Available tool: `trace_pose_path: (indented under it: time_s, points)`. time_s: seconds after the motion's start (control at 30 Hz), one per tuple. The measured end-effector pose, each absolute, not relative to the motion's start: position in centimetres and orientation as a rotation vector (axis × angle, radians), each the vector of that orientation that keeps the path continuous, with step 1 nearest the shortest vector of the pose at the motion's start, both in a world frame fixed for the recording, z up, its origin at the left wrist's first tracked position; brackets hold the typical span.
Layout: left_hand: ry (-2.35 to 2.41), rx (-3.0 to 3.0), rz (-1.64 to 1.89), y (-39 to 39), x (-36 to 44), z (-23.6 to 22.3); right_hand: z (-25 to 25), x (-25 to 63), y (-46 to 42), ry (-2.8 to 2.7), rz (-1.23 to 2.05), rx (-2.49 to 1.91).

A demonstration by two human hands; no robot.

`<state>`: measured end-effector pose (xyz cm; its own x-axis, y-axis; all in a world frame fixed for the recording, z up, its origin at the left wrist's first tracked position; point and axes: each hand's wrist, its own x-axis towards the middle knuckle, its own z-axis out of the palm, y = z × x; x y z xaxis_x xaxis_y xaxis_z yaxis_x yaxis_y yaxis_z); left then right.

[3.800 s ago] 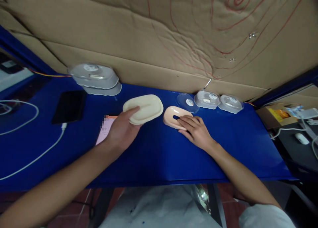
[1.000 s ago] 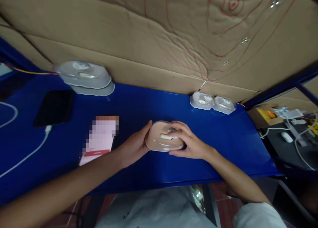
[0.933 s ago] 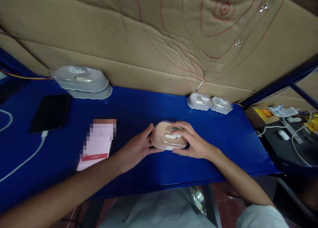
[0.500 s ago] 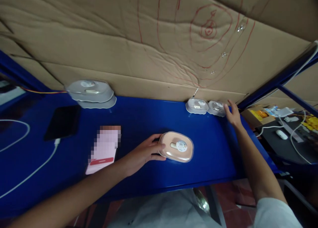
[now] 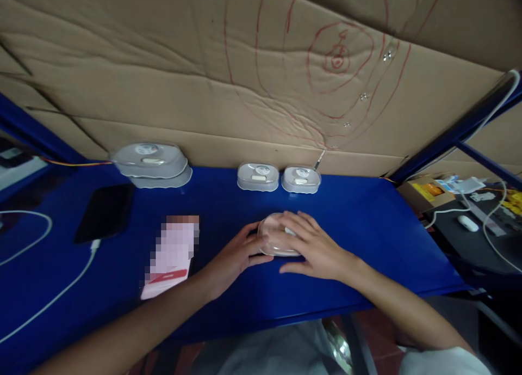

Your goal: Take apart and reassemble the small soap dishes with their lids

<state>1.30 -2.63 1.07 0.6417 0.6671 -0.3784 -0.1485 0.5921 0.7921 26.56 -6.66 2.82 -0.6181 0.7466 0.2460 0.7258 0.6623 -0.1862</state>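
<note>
On the blue table lies a peach oval plastic case (image 5: 267,248) with a clear lid and a round sticker. My left hand (image 5: 238,250) grips its left end, thumb over the lid and fingers around the side. Across the top and right of the case spreads my right hand (image 5: 316,247), its fingers apart and covering most of the lid. Behind them, two grey oval cases with clear lids stand against the cardboard, a left one (image 5: 258,179) and a right one (image 5: 300,181).
A stack of grey cases (image 5: 150,163) stands at the back left. Nearer are a dark phone (image 5: 105,211) on a white cable and a lit phone (image 5: 173,255). Cardboard (image 5: 163,65) with red drawn lines rises behind the blue table (image 5: 387,228). A white mouse (image 5: 467,223) lies far right.
My right hand has come from the back right corner onto the peach case. The two small grey cases have shifted left along the cardboard. My left hand stays at the peach case.
</note>
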Motion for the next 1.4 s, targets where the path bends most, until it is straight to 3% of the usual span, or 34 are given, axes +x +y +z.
trace_pose_path:
  time_s: [0.17, 0.33, 0.47, 0.7, 0.93, 1.13, 1.4]
  points:
    - [0.798, 1.099, 0.467, -3.0, 1.0, 0.8, 1.6, 32.0, -9.2, -2.565, 0.018, -1.428]
    - [0.857, 1.867, 0.614, -2.6, 0.1, 1.2, 0.5, 44.0, -8.9, -2.268, -0.402, -1.843]
    - [1.057, 2.412, 0.568, 1.5, 0.5, 1.3, 0.4, 49.1, -6.3, -2.111, -0.461, -2.020]
    - [1.241, 2.674, 0.479, 11.7, 1.9, 1.9, 1.0, 40.2, -0.9, -2.114, -0.490, -1.900]
    - [1.000, 2.763, 0.442, 1.8, -0.6, 1.6, 1.6, 27.0, -3.9, -2.496, 0.055, -1.247]
    - [0.939, 2.329, 0.441, -1.6, -1.8, 0.3, -0.1, 27.6, -4.5, -2.313, 0.581, -1.012]
    - [0.936, 2.243, 0.343, -2.9, -2.2, 0.4, -0.9, 29.6, -2.3, -2.261, 0.205, -1.408]
